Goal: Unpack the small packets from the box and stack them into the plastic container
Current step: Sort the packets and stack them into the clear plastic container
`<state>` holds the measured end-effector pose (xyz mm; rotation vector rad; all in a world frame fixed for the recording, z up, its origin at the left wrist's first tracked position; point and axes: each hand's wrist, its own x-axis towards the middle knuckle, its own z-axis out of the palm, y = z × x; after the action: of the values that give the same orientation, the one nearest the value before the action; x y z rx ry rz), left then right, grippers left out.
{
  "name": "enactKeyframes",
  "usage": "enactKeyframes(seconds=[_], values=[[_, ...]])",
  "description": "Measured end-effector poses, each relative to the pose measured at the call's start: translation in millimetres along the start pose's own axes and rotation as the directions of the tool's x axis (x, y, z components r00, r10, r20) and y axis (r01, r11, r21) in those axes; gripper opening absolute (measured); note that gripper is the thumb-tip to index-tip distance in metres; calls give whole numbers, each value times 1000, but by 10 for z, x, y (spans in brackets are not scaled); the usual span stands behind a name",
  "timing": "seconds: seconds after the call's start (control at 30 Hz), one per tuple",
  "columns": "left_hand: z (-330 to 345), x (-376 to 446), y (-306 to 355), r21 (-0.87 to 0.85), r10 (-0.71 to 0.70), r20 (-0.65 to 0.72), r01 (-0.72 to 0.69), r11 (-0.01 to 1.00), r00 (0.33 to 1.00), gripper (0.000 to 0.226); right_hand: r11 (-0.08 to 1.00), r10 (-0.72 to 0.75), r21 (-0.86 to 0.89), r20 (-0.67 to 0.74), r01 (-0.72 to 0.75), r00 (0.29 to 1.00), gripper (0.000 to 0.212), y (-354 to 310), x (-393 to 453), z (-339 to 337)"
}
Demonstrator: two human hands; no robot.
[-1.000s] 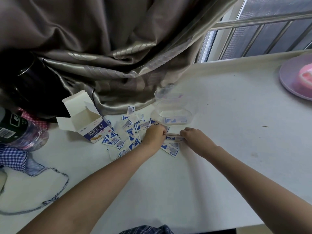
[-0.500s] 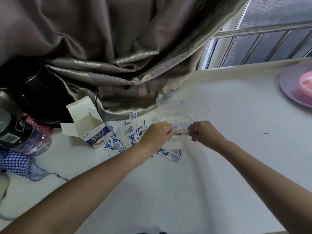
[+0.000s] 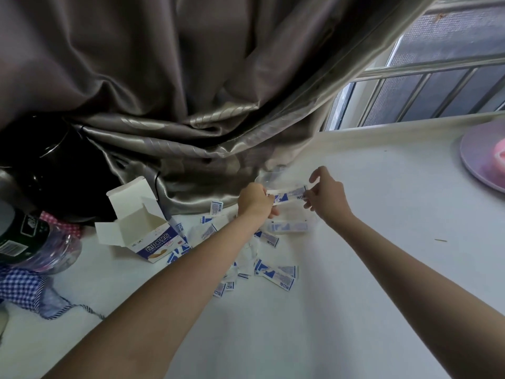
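Head view: a small stack of packets point(image 3: 289, 193) is held in the air between both hands, above the clear plastic container point(image 3: 289, 222). One end of the stack is pinched by the left hand point(image 3: 255, 201), whose fingers are curled around it. The other end is pinched by the right hand point(image 3: 326, 196) with the thumb and the lower fingers, while its upper fingers are raised and spread. So each grip is pressed on the same stack.

The container is placed on the white counter point(image 3: 355, 269), just under the hands and near the edge of the grey curtain point(image 3: 177, 91). Some packets with blue print can be seen through its wall. Many loose packets point(image 3: 276, 273) are scattered on the counter below and to the left of the container, partly hidden by the left forearm. The opened box point(image 3: 142, 227) is lying at the left of them, with its flaps up and its opening turned upward.

At the far left a bottle point(image 3: 24, 242) and a checked cloth point(image 3: 21, 288) are seen. A purple plate point(image 3: 475, 157) is seen at the right edge.
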<state>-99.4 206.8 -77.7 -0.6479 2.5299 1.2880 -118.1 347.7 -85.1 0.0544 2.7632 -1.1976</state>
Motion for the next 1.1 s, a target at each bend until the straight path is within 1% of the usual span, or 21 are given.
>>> enactKeyframes(seconds=[0.1, 0.17, 0.2, 0.3, 0.37, 0.47, 0.57, 0.67, 0.7, 0.77, 0.87, 0.93, 1.0, 1.1], values=[[80, 72, 50, 214, 51, 34, -57, 975, 998, 28, 979, 3, -205, 21, 1, 1000, 10, 40, 58, 83], [127, 105, 65, 348, 109, 25, -111, 931, 994, 40, 952, 5, -305, 64, 15, 998, 16, 31, 71, 109], [144, 110, 78, 410, 141, 28, -140, 901, 990, 42, 940, 15, -341, 98, 19, 995, 20, 27, 76, 120], [155, 93, 119, 606, 210, 109, -233, 760, 972, 31, 893, 27, -445, 209, 71, 978, 23, 13, 73, 156], [160, 89, 153, 687, 222, 171, -278, 671, 960, 24, 855, 49, -509, 268, 98, 962, 24, -4, 67, 179], [198, 111, 188, 729, 189, 269, -328, 602, 945, 25, 825, 84, -554, 319, 114, 944, 21, -10, 50, 197], [219, 142, 199, 739, 152, 377, -395, 546, 914, 29, 809, 104, -577, 331, 114, 938, 12, -40, 25, 169], [229, 210, 195, 750, 65, 456, -423, 508, 888, 30, 799, 115, -585, 379, 141, 918, 18, -79, 16, 163], [229, 229, 193, 758, 31, 475, -426, 494, 880, 30, 794, 122, -589, 400, 153, 908, 15, -91, 19, 157], [225, 254, 178, 777, -6, 489, -432, 458, 872, 27, 779, 139, -603, 437, 174, 889, 12, -120, 26, 144], [232, 266, 165, 787, -8, 482, -429, 444, 876, 27, 774, 157, -606, 464, 183, 871, 14, -125, 55, 118], [243, 254, 164, 791, -15, 484, -429, 437, 875, 27, 773, 155, -606, 466, 186, 871, 24, -120, 72, 126], [254, 254, 167, 794, -37, 484, -421, 439, 874, 28, 768, 145, -608, 472, 202, 869, 38, -138, 84, 140], [267, 251, 188, 795, -75, 489, -409, 447, 869, 28, 759, 131, -614, 470, 216, 873, 40, -118, 127, 177]])
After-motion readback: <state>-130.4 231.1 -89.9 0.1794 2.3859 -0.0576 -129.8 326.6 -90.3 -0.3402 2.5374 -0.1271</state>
